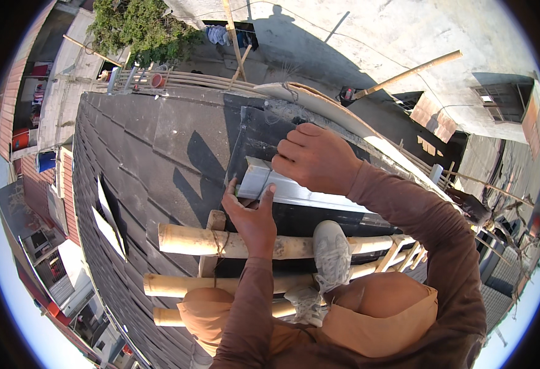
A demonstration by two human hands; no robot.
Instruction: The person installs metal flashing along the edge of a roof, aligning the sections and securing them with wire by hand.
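A long silver metal flashing strip [304, 194] with a bent profile lies on the dark roof in front of me. My left hand [252, 216] grips its left end between thumb and fingers. A small bit of green shows by those fingers; what it belongs to is hidden. Just above the strip, my right hand [316, 155] is closed in a fist-like pinch, knuckles up, near the left end. Whatever its fingers hold is out of sight beneath the hand. The strip's far right part passes behind my right forearm.
Bamboo poles [187, 240] lashed to a wooden piece [213, 237] run under my grey shoes [332, 251]. Dark roof shingles [159, 147] slope away left, with white sheet pieces [107, 227] on them. Beyond the roof edge lie a drop, a concrete wall [368, 37] and a slanting bamboo pole [408, 74].
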